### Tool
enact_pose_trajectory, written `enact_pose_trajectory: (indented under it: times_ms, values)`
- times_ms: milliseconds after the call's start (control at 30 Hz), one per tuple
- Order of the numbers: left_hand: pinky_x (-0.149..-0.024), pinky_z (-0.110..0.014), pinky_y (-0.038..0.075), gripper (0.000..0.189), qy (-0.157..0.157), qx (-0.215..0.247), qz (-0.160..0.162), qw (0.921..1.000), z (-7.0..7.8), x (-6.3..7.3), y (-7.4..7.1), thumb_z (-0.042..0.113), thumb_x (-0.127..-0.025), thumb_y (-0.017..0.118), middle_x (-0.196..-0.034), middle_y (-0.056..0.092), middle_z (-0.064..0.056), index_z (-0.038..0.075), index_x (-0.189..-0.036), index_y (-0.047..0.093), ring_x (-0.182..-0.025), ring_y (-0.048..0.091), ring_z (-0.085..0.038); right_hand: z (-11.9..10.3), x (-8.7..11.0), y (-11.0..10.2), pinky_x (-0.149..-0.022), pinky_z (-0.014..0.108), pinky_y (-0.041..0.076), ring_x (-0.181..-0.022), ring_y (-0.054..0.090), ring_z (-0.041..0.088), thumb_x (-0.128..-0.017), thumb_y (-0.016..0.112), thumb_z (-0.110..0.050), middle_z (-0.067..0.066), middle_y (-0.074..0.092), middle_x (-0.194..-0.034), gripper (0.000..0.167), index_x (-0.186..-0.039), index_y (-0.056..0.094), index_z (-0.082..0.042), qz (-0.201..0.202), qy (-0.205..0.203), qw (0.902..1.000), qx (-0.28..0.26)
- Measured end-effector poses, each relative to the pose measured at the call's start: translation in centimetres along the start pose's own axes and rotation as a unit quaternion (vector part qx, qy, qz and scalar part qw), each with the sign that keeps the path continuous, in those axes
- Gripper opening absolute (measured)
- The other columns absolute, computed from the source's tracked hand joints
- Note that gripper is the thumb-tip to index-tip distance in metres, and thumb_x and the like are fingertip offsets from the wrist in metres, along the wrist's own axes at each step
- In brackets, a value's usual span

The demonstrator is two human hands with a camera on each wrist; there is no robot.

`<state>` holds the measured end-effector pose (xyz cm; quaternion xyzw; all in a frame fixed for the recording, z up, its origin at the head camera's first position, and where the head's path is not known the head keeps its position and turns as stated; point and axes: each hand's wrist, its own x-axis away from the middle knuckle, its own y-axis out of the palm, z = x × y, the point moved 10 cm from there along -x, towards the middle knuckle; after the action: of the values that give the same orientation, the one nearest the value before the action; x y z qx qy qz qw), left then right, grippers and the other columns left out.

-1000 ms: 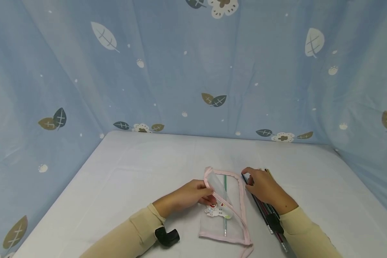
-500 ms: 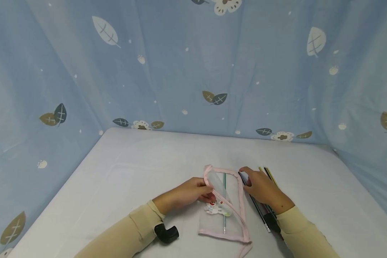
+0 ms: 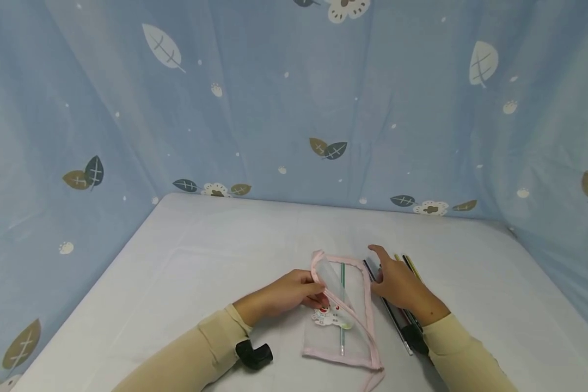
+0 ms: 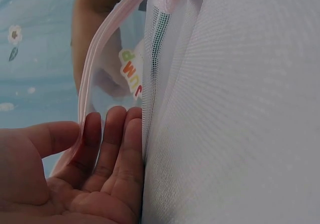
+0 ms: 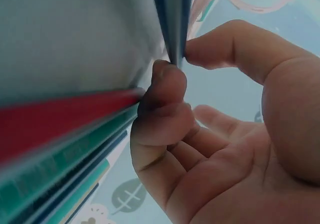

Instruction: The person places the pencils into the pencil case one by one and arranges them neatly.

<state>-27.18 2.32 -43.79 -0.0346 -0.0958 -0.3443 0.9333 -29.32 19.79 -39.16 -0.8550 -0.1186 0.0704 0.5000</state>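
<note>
In the head view, one flat pouch of white mesh with pale pink fabric trim (image 3: 356, 294) is seen lying on the white table (image 3: 235, 234), right of centre, its raised flap edge pinched by the left hand (image 3: 294, 294). One slim green pencil (image 3: 342, 275) is enclosed in it, and one colourful cartoon print (image 3: 331, 317) is borne on its front. Judging by the mesh, the pouch is likely to be light, soft and floppy, and is best held by its firmer trim. To its right, one slim dark pencil (image 3: 397, 326) is reached by the right hand (image 3: 400, 284); beyond that hand at least three more pencil ends are seen, the full count being hidden. In the left wrist view, the trim is caught between thumb and forefinger, with the other fingers spread little, beside the mesh. In the right wrist view, the dark pencil is lightly pinched between thumb and a curled finger, almost closed together; how firmly cannot be told. At least four others, one slim red pencil (image 5: 65, 116) among them, are blurred alongside. Pencils should be light, stiff, smooth and apt to roll, and are best gripped mid-barrel.
</note>
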Motion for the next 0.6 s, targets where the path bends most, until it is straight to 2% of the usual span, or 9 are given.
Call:
enact_pose_trajectory:
  times_ms: [100, 233, 600]
  values:
    - [-0.089, -0.032, 0.062, 0.026, -0.004, 0.001, 0.001, 1.0, -0.1, 0.0, 0.0, 0.012, -0.104, 0.051, -0.098, 0.073, -0.017, -0.011, -0.11, 0.062, -0.097, 0.071, -0.023, 0.0, -0.1, 0.1, -0.04, 0.023, 0.035, -0.045, 0.039, 0.01, -0.082, 0.062, 0.004, -0.001, 0.054, -0.059, 0.081, -0.153, 0.025, 0.001, -0.013, 0.0, 0.9996, -0.024]
    - [-0.089, -0.032, 0.062, 0.027, -0.001, -0.003, 0.0, 1.0, 0.0, 0.0, 0.0, 0.012, -0.103, 0.051, -0.098, 0.073, -0.018, -0.011, -0.111, 0.062, -0.098, 0.071, -0.023, -0.5, -0.1, -0.5, -0.043, 0.023, 0.038, -0.05, 0.042, 0.011, -0.082, 0.061, 0.006, 0.001, 0.055, -0.065, 0.078, -0.152, 0.027, 0.003, -0.015, -0.01, 0.9988, -0.045]
    - [-0.09, -0.031, 0.062, 0.026, 0.003, -0.008, -0.004, 1.0, 0.3, 0.0, 0.0, 0.012, -0.103, 0.051, -0.098, 0.072, -0.018, -0.01, -0.111, 0.062, -0.101, 0.071, -0.026, -1.0, -0.2, -2.1, -0.047, 0.023, 0.044, -0.06, 0.049, 0.013, -0.082, 0.065, 0.005, 0.006, 0.058, -0.082, 0.073, -0.149, 0.034, 0.0, 0.03, -0.021, 0.9982, -0.047]
